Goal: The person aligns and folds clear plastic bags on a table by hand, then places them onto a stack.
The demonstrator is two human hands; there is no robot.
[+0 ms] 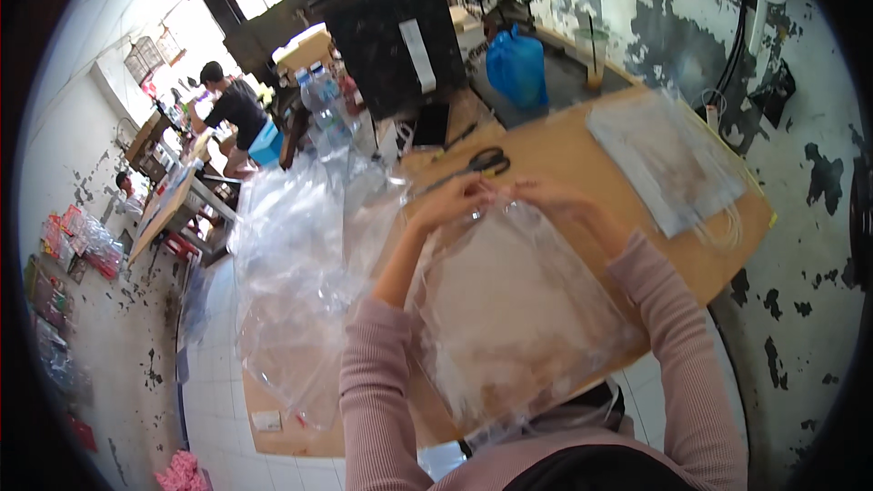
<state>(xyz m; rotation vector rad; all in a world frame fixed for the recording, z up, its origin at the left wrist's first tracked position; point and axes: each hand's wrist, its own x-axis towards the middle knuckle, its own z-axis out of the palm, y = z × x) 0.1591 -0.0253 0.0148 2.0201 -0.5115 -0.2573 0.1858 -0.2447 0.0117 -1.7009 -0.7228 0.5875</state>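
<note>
A clear plastic bag lies in front of me on the brown tabletop, its far edge gathered up between my hands. My left hand pinches that edge from the left with its fingers closed. From the right, my right hand closes its fingertips on the same edge, close to the left hand. Just beyond my hands rest black-handled scissors, their blades pointing left. More clear plastic bags spread loosely beside my left forearm. Past my right hand is a flat stack of clear bags with pale cords at its near end.
The brown tabletop ends near the peeling wall. Behind it stand a black machine, a blue plastic bag, a cup with a straw and plastic bottles. Another person sits at the far left.
</note>
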